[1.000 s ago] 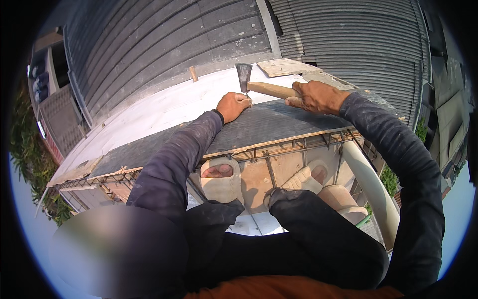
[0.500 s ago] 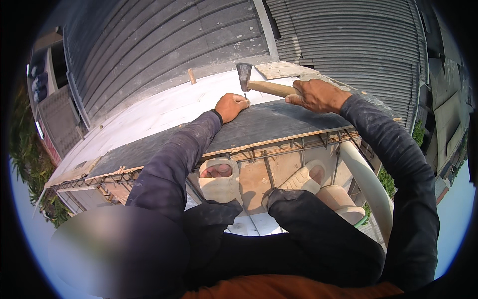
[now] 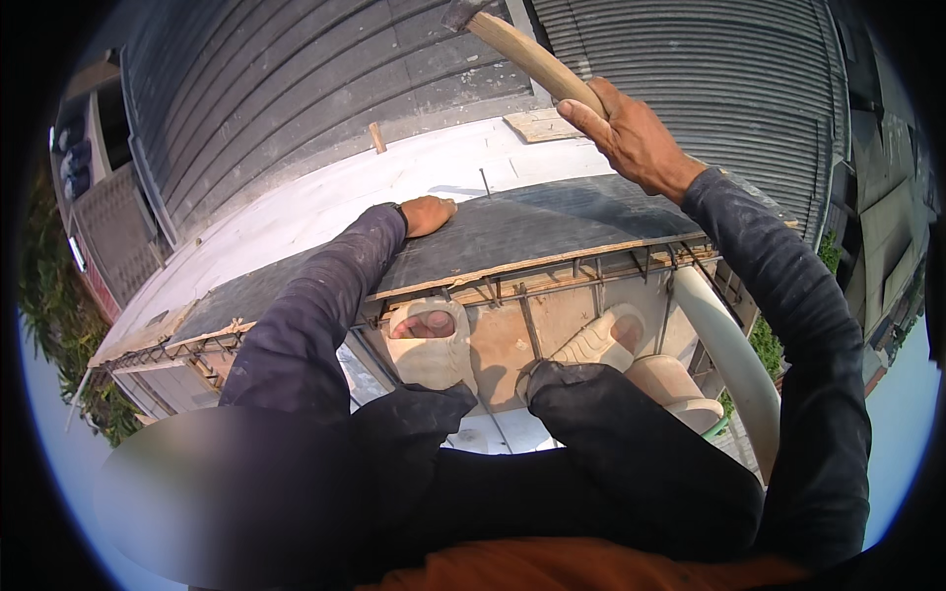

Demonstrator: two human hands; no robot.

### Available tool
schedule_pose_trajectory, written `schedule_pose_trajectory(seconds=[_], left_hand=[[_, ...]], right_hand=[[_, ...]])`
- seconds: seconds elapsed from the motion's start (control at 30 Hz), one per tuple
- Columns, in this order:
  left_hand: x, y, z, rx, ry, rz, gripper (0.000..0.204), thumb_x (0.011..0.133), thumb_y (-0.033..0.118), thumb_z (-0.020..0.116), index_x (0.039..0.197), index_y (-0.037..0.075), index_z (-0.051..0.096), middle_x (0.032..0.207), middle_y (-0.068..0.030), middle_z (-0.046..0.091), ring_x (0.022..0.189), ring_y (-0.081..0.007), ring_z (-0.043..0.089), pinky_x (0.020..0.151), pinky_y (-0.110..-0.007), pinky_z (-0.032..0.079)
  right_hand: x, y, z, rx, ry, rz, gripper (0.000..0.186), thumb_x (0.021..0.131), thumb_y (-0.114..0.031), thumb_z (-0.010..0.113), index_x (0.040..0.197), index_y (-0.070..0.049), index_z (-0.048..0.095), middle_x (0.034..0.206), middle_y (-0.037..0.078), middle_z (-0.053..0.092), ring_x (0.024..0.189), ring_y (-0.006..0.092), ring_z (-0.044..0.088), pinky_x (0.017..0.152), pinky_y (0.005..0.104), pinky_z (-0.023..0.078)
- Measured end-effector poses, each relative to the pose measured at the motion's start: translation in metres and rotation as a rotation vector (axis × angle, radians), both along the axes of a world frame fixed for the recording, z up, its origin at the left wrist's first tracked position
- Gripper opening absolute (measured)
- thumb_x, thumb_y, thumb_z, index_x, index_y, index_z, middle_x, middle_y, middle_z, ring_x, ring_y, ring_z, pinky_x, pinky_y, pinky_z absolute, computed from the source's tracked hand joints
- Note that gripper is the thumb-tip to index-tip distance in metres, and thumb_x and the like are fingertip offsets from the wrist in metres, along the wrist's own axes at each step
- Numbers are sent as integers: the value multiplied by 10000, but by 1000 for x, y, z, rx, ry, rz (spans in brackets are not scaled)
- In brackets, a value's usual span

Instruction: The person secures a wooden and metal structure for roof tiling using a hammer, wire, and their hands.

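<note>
My right hand (image 3: 636, 133) is raised, wrapped round the wooden handle of a hammer (image 3: 537, 59). The hammer's dark metal head is partly cut off at the top of the view. Below it, a nail (image 3: 485, 181) stands upright near the seam between a dark panel (image 3: 552, 215) and white sheeting (image 3: 335, 209). My left hand (image 3: 429, 215) rests at the panel's far edge, a little left of the nail and apart from it. Its fingers look curled closed; whatever they hold, if anything, is hidden.
Metal rods run under the panel's near plywood edge. My sandalled feet (image 3: 429, 345) are below it, beside a pale curved pipe (image 3: 724, 340) and a beige cylinder (image 3: 670, 384). A corrugated roof (image 3: 690, 79) and a small wood block (image 3: 377, 138) lie beyond the sheeting.
My right hand has lifted the hammer up and away from the nail. My left hand has let go of the nail and moved left and slightly nearer. The nail stays upright.
</note>
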State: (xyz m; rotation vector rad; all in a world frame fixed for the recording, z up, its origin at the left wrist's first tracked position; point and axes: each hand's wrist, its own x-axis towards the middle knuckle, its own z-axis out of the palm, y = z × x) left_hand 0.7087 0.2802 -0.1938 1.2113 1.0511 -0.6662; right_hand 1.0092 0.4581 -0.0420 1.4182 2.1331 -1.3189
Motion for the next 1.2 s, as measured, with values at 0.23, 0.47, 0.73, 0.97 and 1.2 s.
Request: schedule_pose_trajectory(seconds=[0.23, 0.47, 0.73, 0.97, 1.2], left_hand=[[1, -12, -18, 71, -7, -14, 623, 1159, 426, 288, 1560, 14, 527, 1593, -231, 550, 1465, -414, 521, 1252, -469, 373], [-3, -12, -15, 105, -41, -52, 566, 1158, 364, 292, 1513, 5, 547, 1509, -258, 595, 1392, -414, 575, 1210, -483, 417], [-1, -10, -14, 49, 3, -45, 598, 1159, 395, 283, 1575, 37, 520, 1563, -244, 571, 1435, -408, 551, 1238, -485, 387], [6, -6, -27, 104, -22, -127, 575, 1162, 349, 286, 1551, 3, 530, 1568, -237, 568, 1429, -407, 558, 1241, -479, 405], [-8, -32, -41, 167, -54, -148, 548, 1164, 306, 285, 1556, 6, 524, 1571, -244, 562, 1430, -395, 564, 1231, -455, 431]], right_hand=[[3, -9, -23, -185, -151, 533, 815, 1081, -703, 473, 1233, 74, 667, 739, 164, 651, 752, 291, 750, 657, 456, 632], [-13, 10, 4, -203, -32, -115, 790, 1103, -687, 451, 1209, 68, 656, 745, 132, 645, 714, 246, 730, 623, 439, 624], [-1, 8, -15, -100, -127, 353, 852, 1081, -719, 451, 1209, 95, 668, 731, 180, 679, 741, 327, 759, 674, 444, 644], [18, -15, -39, -57, -142, 458, 780, 1104, -663, 468, 1190, 85, 668, 774, 183, 696, 762, 323, 763, 692, 465, 647], [-25, 9, -1, -185, -114, 42, 777, 1130, -639, 425, 1180, 103, 648, 677, 97, 632, 583, 228, 685, 543, 369, 615]])
